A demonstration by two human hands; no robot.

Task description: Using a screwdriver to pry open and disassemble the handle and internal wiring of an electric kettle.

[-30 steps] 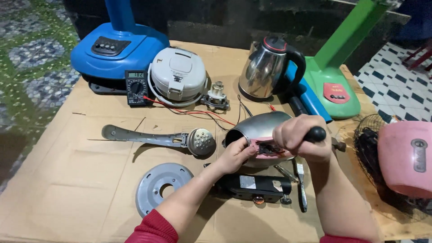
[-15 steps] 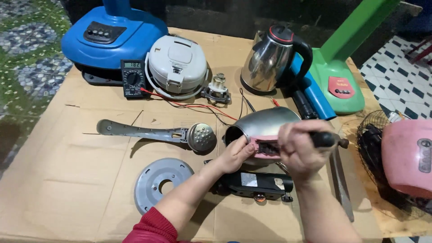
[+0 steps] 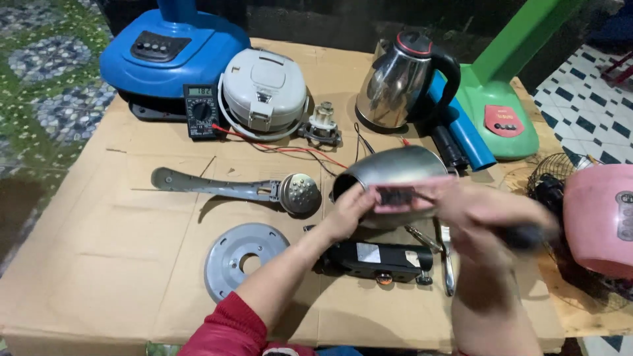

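Note:
A steel kettle body (image 3: 395, 173) lies on its side on the cardboard, its open end facing left. My left hand (image 3: 348, 211) grips it at the rim. My right hand (image 3: 484, 214) is blurred just right of the shell, closed around a dark-handled tool (image 3: 527, 235). A small dark part (image 3: 394, 196) shows against the shell between the two hands. Below them lies a black kettle handle piece (image 3: 376, 258), with a grey round disc (image 3: 242, 258) to its left.
A grey arm with a perforated round head (image 3: 231, 188) lies left of the shell. Behind are a multimeter (image 3: 200, 109), white cooker (image 3: 264, 92), whole steel kettle (image 3: 402, 79), blue fan base (image 3: 171, 53) and green fan base (image 3: 501, 115). A pink appliance (image 3: 600, 217) and fan grille (image 3: 547, 178) crowd the right edge.
My right hand has swung off the top of the kettle shell toward the right with the tool, now motion-blurred. My left hand stays on the rim.

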